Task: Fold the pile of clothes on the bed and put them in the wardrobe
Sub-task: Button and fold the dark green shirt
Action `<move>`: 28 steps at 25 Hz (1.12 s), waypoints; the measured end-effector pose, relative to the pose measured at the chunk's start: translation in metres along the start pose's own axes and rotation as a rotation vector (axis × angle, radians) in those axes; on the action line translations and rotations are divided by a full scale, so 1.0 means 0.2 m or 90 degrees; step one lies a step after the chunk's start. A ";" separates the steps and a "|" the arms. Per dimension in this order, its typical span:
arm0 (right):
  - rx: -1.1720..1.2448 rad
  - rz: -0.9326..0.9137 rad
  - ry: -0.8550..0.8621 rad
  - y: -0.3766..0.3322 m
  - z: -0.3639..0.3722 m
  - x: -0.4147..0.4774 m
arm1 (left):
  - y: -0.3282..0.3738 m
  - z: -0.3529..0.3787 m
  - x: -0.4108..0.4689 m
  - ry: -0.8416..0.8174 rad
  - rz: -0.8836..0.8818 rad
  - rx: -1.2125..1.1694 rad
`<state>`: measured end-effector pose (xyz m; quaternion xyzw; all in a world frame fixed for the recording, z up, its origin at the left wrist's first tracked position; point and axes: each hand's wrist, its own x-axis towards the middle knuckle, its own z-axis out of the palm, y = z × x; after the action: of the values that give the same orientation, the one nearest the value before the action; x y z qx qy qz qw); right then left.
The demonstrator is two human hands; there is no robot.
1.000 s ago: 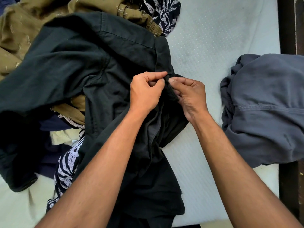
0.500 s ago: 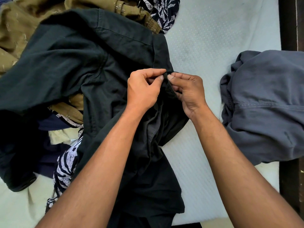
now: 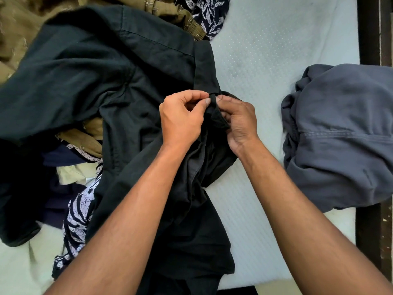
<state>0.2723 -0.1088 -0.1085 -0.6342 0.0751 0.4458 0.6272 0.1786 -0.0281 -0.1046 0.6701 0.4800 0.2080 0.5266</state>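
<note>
Both hands met at a single point on the edge of the black shirt (image 3: 110, 77). The left hand (image 3: 181, 120) had its fingers curled and pinched a small fold of the black cloth between thumb and forefinger. The right hand (image 3: 240, 122), curled likewise, pinched the same edge from the opposite side, so that the two sets of fingertips almost touched. Whether a button or only a hem lay between them could not be told. The bulk of the shirt spread to the left of the hands and beyond them. Its long axis ran obliquely from far left, past the pinch point, and down between the forearms toward the person. The left hand lay over the shirt's body and was the nearer to its mass, while the right hand sat at its outer border. Judged from this layout, any spreading or flattening would have to carry cloth rightward onto the bare part of the bed (image 3: 276, 50) just beyond the right hand. The shirt's far-left portion rested on the unfolded pile, where an olive garment (image 3: 19, 24) and a leaf-patterned cloth (image 3: 78, 213) showed. A grey garment (image 3: 344, 128) lay well to the right of the right hand, apart from the shirt.
</note>
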 end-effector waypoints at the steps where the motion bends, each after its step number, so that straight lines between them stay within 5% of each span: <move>1: -0.006 -0.003 -0.018 0.00 -0.01 0.01 | 0.00 0.00 -0.01 -0.001 -0.004 -0.005; 10: -0.019 0.000 -0.004 0.01 0.00 -0.02 | -0.03 -0.01 -0.05 0.059 0.112 0.033; 21: -0.094 -0.042 0.041 0.04 0.01 -0.03 | -0.05 -0.01 -0.05 0.010 0.033 0.038; 28: -0.195 -0.037 -0.035 -0.01 -0.04 -0.01 | -0.07 -0.02 -0.07 -0.018 0.024 0.046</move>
<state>0.2762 -0.1159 -0.1073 -0.7119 -0.0292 0.4506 0.5378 0.1635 -0.0376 -0.1125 0.7006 0.4669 0.1909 0.5047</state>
